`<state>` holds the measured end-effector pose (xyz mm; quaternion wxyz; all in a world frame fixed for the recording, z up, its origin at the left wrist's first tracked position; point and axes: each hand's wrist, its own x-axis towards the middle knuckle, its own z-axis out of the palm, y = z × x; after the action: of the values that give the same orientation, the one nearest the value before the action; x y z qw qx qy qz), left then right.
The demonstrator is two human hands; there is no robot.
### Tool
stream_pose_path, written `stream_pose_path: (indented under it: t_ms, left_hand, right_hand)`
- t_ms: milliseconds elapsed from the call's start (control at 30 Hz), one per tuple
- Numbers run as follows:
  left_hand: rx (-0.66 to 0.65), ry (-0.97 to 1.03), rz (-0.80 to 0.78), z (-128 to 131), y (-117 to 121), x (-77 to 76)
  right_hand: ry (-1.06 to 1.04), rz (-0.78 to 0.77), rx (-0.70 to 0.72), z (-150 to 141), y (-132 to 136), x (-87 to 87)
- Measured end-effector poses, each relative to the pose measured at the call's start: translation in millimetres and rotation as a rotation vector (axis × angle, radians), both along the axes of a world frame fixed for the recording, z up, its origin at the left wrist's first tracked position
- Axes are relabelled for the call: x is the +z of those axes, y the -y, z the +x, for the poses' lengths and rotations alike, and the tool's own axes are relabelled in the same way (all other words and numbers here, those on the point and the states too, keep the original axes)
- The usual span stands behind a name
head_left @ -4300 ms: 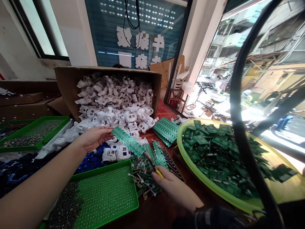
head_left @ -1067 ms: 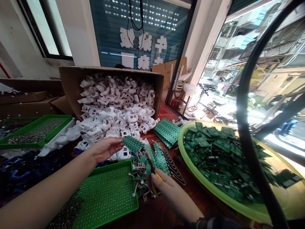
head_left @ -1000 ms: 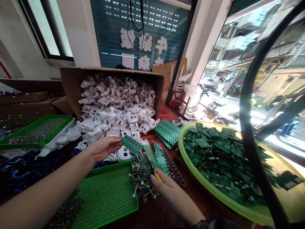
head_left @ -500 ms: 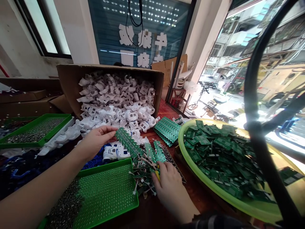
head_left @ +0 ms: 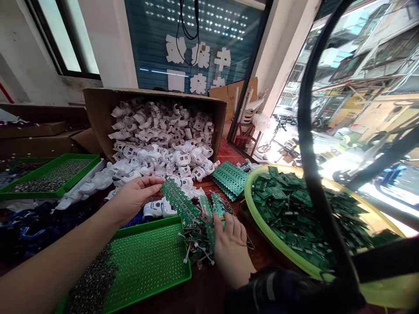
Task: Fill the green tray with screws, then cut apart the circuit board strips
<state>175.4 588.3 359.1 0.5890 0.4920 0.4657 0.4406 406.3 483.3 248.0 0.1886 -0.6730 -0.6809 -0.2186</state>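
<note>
My left hand (head_left: pixel 139 196) pinches the far end of a long green circuit board panel (head_left: pixel 179 200) between thumb and fingertips. The panel slopes down to the right, toward a heap of small boards with wires (head_left: pixel 198 248). Over that heap, my right hand (head_left: pixel 231 244) is closed around yellow-handled pliers (head_left: pixel 224 223); the hand covers most of them, and their jaws are hard to make out. More narrow green panels (head_left: pixel 217 203) lie just beyond my right fingers.
A green perforated tray (head_left: pixel 147 257) with small metal parts stands front left. Behind, a cardboard box (head_left: pixel 220 126) spills white plastic shells (head_left: pixel 163 152). To the right are stacked green panels (head_left: pixel 229 179) and a yellow basin (head_left: pixel 250 205) of boards. A black cable (head_left: pixel 307 131) hangs close by.
My right hand has turned and moved slightly up, covering more of the pliers. My left hand and the panel have shifted slightly right. The view has moved a little.
</note>
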Motion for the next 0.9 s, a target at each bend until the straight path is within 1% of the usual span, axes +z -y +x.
stream_pose_path:
  t_ms: [100, 167, 233, 333, 433, 500, 567, 633, 700, 767, 800, 833, 900]
  left_hand:
    - [0.016, 0.005, -0.019, -1.4, 0.8, 0.4]
    - [0.026, 0.012, -0.03, -1.6, 0.9, 0.6]
    - [0.029, 0.019, -0.033, -1.6, 0.6, 0.3]
    - [0.025, 0.019, -0.037, -1.9, -0.4, -1.2]
    - [0.021, 0.016, -0.033, -2.7, -2.0, -3.1]
    - [0.021, 0.017, -0.03, -3.1, -3.1, -4.1]
    - [0.022, 0.018, -0.034, -3.1, -3.9, -5.1]
    - [0.018, 0.019, -0.027, -2.7, -4.7, -6.6]
    - [0.004, 0.014, -0.013, -1.7, -5.7, -8.8]
    - [-0.009, 0.004, -0.002, -0.2, -7.4, -10.9]
    - [-0.01, 0.0, 0.001, 0.8, -8.5, -11.5]
    - [-0.007, -0.003, 0.003, 1.9, -9.6, -11.6]
    - [0.006, -0.002, 0.013, 4.3, -11.9, -10.8]
  right_hand:
    - [0.116, -0.027, -0.051, 0.3, -2.7, -4.1]
    - [0.139, -0.042, -0.098, 0.6, -5.0, -6.4]
    - [0.137, -0.076, -0.107, 0.9, -7.0, -7.0]
    - [0.08, -0.095, -0.124, 1.0, -8.2, -5.8]
    - [0.017, -0.034, -0.131, -0.5, -8.7, -6.0]
    - [0.0, -0.026, -0.089, -1.0, -10.1, -8.8]
    - [-0.039, -0.051, -0.041, 1.0, -12.4, -11.7]
    - [-0.154, -0.094, -0.022, 5.4, -14.0, -10.5]
    - [-0.353, -0.127, -0.034, 9.8, -12.9, -1.4]
    - [-0.579, -0.184, 0.005, 11.6, -8.1, 15.4]
    - [-0.678, -0.263, 0.082, 11.2, -4.8, 25.3]
    - [-0.761, -0.38, 0.181, 10.1, -1.3, 35.0]
    - [-0.867, -0.552, 0.304, 6.9, 5.0, 50.6]
